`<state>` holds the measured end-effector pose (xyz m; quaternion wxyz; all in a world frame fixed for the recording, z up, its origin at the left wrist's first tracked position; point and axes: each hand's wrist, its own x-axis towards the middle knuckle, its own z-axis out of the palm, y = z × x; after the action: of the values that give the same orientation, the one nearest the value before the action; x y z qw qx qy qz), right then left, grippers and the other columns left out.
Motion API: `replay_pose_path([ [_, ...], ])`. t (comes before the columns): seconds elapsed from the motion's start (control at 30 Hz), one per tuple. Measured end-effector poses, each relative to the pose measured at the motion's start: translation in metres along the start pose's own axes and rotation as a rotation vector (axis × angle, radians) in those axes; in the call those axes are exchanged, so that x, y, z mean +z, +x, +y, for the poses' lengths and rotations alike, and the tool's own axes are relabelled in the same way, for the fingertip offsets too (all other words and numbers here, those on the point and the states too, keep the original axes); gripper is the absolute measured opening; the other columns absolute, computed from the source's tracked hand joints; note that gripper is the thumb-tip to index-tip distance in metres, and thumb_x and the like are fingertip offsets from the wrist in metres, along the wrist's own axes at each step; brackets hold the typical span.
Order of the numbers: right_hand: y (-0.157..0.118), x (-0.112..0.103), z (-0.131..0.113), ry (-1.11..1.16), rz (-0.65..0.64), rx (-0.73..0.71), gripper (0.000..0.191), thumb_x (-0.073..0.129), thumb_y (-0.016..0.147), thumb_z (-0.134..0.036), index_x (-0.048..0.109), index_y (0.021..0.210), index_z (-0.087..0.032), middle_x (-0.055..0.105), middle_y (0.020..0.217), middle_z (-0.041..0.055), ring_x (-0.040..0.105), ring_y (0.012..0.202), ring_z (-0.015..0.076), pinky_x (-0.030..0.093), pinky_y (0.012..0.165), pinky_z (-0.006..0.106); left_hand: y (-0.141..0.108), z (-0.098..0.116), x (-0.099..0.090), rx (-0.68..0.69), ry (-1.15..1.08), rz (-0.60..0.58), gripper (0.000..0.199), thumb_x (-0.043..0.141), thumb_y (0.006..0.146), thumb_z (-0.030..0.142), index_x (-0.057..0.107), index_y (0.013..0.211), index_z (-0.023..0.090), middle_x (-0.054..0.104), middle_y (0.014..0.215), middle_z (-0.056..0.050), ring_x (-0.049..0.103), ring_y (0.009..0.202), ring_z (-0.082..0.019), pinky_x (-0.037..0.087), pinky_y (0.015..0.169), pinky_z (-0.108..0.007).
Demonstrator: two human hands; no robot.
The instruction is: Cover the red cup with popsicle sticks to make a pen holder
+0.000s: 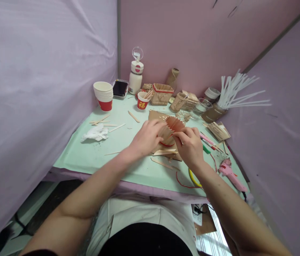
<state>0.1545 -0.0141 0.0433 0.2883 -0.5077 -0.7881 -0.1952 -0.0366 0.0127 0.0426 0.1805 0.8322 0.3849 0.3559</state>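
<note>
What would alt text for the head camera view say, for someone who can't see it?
A left hand holds a jagged wooden holder while the right hand touches its rim, over a green table. Behind are stacked cups and a bottle; a pink glue gun lies at right.

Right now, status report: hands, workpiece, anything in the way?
Left grip holding left side of craft-stick container. Right grip at its rim. Container jagged-topped, red band low down. Loose wooden sticks close in front.
</note>
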Motion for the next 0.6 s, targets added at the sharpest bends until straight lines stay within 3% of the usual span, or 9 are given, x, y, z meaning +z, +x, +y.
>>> replay_pose_path([
  [0.1, 0.002, 0.000, -0.002, 0.022, 0.011, 0.026, 0.017, 0.055, 0.088, -0.024, 0.069, 0.079, -0.021, 0.059, 0.078, 0.0062, 0.043, 0.080, 0.0208, 0.043, 0.071, 0.033, 0.040, -0.011, -0.005, 0.171, 0.027, -0.124, 0.056, 0.055, 0.069, 0.005, 0.051, 0.122, 0.022, 0.043, 0.138, -0.006, 0.042, 0.123, -0.024, 0.039, 0.100, -0.038],
  [0.17, 0.003, 0.000, -0.002, 0.031, 0.018, 0.038, 0.017, 0.055, 0.088, -0.024, 0.069, 0.080, -0.021, 0.059, 0.078, 0.0061, 0.044, 0.080, 0.0210, 0.043, 0.072, 0.034, 0.056, -0.017, 0.000, 0.273, -0.010, -0.271, 0.045, 0.054, 0.066, 0.005, 0.058, 0.109, 0.019, 0.045, 0.134, -0.006, 0.046, 0.119, -0.022, 0.041, 0.097, -0.033],
  [0.27, 0.002, 0.002, -0.002, 0.042, 0.030, 0.061, 0.017, 0.054, 0.088, -0.023, 0.070, 0.082, -0.022, 0.059, 0.079, 0.0063, 0.045, 0.082, 0.0217, 0.043, 0.074, 0.036, 0.064, -0.021, 0.011, 0.283, -0.024, -0.374, 0.027, 0.055, 0.066, 0.010, 0.063, 0.091, 0.016, 0.056, 0.114, -0.007, 0.055, 0.102, -0.021, 0.046, 0.084, -0.031],
  [0.4, -0.001, 0.006, 0.001, 0.067, 0.042, 0.104, 0.015, 0.055, 0.087, -0.024, 0.069, 0.083, -0.024, 0.059, 0.081, 0.0057, 0.047, 0.083, 0.0221, 0.043, 0.075, 0.037, 0.065, -0.021, 0.019, 0.280, -0.004, -0.361, 0.014, 0.053, 0.069, 0.013, 0.063, 0.079, 0.014, 0.059, 0.091, -0.007, 0.056, 0.087, -0.020, 0.044, 0.072, -0.030],
  [0.6, -0.001, 0.009, 0.003, 0.113, 0.044, 0.151, 0.011, 0.056, 0.087, -0.027, 0.066, 0.084, -0.024, 0.061, 0.083, 0.0047, 0.050, 0.086, 0.0227, 0.041, 0.080, 0.040, 0.068, -0.026, 0.025, 0.304, -0.036, -0.325, 0.017, 0.054, 0.070, 0.012, 0.067, 0.080, 0.014, 0.061, 0.096, -0.007, 0.056, 0.090, -0.020, 0.044, 0.075, -0.031],
])
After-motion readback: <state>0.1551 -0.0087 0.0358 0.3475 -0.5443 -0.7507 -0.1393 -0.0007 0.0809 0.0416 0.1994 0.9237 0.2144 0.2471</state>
